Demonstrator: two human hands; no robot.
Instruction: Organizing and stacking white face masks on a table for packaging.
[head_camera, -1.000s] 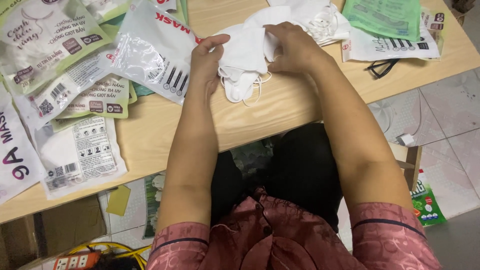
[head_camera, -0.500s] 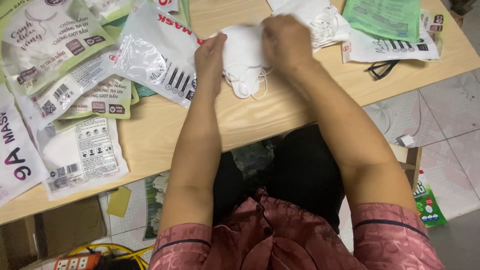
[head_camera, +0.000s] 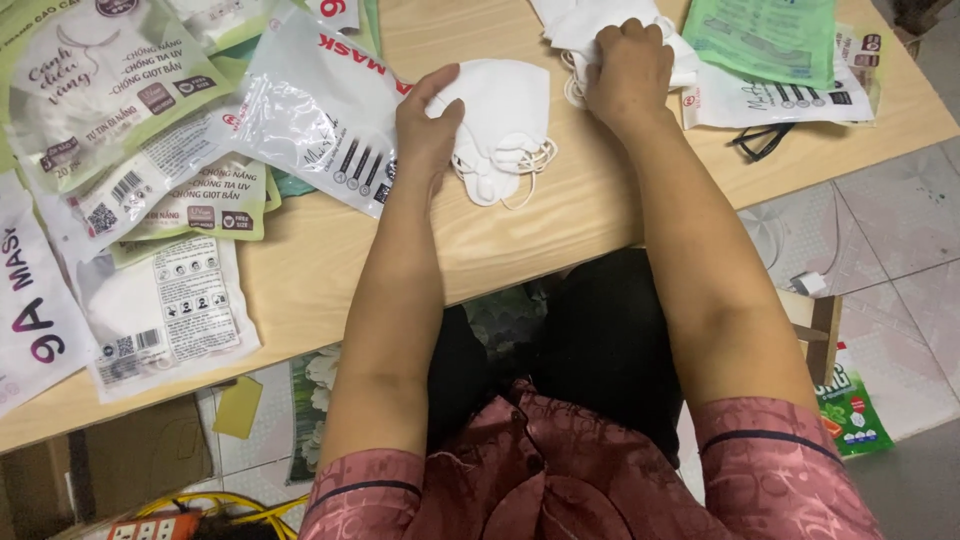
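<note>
- Wooden worktop (head_camera: 540, 240) runs across the view, with tiled floor beyond its right end; printed plastic mask packets (head_camera: 320, 110) crowd its left half, and a green packet (head_camera: 770, 35) with a white packet (head_camera: 790, 100) lies at the far right.
- Landmark: the stack of folded white masks (head_camera: 505, 125) sits on the worktop near the middle, ear loops trailing off its near edge.
- Left hand (head_camera: 430, 125) rests on the left edge of that stack, thumb over the top mask and fingers curled against its side; the grip is a light pinch on the stack, not a full clench. The forearm runs straight back toward the body, wrist low on the wood.
- Right hand (head_camera: 628, 65) is just right of and beyond the stack, knuckles up, clenched on a loose heap of white masks (head_camera: 600, 25) at the far edge. The arm is stretched further than the left one.
- Risk, as I judge it: the elastic loops hanging from the stack could snag on a finger or on one another, so lifting one mask may drag several.
- Risk: the stack is only held at one side, so a tug from the right could fan it out over the worktop.
- Risk: black spectacles (head_camera: 762, 140), right of the stack near the worktop edge, could be knocked to the floor by a sweeping right forearm.
</note>
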